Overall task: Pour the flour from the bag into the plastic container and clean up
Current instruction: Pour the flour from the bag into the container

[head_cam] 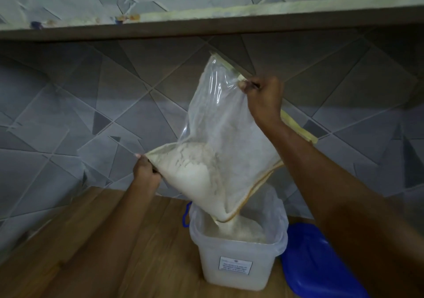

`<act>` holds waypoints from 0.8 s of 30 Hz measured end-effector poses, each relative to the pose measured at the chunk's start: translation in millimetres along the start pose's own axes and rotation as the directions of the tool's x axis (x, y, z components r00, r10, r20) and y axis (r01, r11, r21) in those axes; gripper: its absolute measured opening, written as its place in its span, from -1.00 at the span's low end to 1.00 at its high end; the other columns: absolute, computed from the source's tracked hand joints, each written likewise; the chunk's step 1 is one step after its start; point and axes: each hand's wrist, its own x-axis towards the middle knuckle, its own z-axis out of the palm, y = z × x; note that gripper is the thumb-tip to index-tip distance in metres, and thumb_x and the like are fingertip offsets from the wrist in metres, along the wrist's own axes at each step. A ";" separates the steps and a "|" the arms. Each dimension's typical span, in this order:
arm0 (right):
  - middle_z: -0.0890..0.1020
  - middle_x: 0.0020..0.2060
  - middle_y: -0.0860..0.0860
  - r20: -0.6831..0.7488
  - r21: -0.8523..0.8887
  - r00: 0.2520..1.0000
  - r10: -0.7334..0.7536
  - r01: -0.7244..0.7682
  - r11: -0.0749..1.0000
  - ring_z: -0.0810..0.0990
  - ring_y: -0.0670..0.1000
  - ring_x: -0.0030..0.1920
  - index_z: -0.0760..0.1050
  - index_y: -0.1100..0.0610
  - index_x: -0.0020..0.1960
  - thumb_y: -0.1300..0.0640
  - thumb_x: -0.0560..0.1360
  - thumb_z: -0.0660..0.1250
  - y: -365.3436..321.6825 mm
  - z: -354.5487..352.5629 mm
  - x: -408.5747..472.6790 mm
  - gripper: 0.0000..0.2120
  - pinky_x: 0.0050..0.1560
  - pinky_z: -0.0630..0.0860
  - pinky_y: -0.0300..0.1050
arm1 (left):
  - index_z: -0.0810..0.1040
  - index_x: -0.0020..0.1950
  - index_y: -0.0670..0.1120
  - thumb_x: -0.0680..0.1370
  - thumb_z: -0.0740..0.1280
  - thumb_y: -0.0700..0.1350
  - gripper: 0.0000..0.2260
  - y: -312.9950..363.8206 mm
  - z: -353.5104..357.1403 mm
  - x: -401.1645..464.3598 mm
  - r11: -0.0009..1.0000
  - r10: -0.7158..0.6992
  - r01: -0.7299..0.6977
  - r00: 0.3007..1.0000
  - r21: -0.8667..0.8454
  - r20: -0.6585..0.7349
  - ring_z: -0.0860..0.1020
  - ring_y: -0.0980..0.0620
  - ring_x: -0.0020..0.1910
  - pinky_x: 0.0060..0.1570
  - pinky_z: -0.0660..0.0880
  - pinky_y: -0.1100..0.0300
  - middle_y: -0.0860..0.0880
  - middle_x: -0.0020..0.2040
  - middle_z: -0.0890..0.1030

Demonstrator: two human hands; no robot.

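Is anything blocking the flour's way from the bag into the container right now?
Nothing visible does. The bag, held by the left hand and right hand, has its lowest corner inside the open container, and flour falls straight in. The blue lid lies beside it, off the opening.

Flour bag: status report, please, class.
Left hand and right hand grip bag corners. Flour pouring into container. Blue lid beside, nothing blocking.
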 end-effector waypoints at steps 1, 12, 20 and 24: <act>0.34 -0.51 -0.12 -0.026 -0.009 1.000 0.008 -0.008 1.000 0.29 -0.15 -0.42 0.54 0.21 -0.36 0.09 0.47 0.47 0.6 1.8 -3.5 -0.70 -0.36 0.32 -0.13 | 0.43 0.46 -0.20 0.66 0.07 0.24 -0.40 1.6 2.1 -2.2 1.000 -0.003 0.003 1.000 0.014 -0.004 0.53 -0.20 0.33 0.26 0.50 -0.16 -0.19 0.39 0.53; 0.48 -0.45 -0.06 0.038 0.005 0.998 -0.040 0.040 0.999 0.39 -0.15 -0.39 0.64 0.23 -0.26 0.07 0.49 0.45 -12.3 7.0 -12.4 -0.75 -0.34 0.36 -0.15 | 0.41 0.42 -0.29 0.71 0.04 0.15 -0.44 5.8 20.7 -21.3 0.998 0.003 -0.005 1.000 0.070 0.027 0.54 -0.16 0.29 0.21 0.50 -0.10 -0.19 0.34 0.55; 0.63 -0.39 0.03 -0.092 0.016 0.995 0.049 -0.047 0.999 0.48 -0.18 -0.30 0.71 0.19 -0.16 0.13 0.47 0.46 -4.8 -0.7 -16.4 -0.87 -0.22 0.51 -0.07 | 0.47 0.39 -0.28 0.75 -0.02 0.04 -0.51 6.5 37.9 -25.4 0.993 -0.012 0.002 0.996 0.119 0.088 0.47 -0.22 0.39 0.18 0.47 -0.04 -0.24 0.33 0.54; 0.52 -0.49 -0.17 -0.127 0.049 0.985 0.115 -0.109 0.993 0.41 -0.23 -0.41 0.68 0.07 -0.23 0.07 0.47 0.48 -0.6 -8.4 -7.3 -0.88 -0.26 0.42 -0.15 | 0.43 0.40 -0.26 0.74 0.07 0.03 -0.57 5.5 35.1 -28.8 0.997 -0.011 0.005 0.996 0.073 0.085 0.51 -0.21 0.33 0.04 0.50 -0.08 -0.25 0.36 0.53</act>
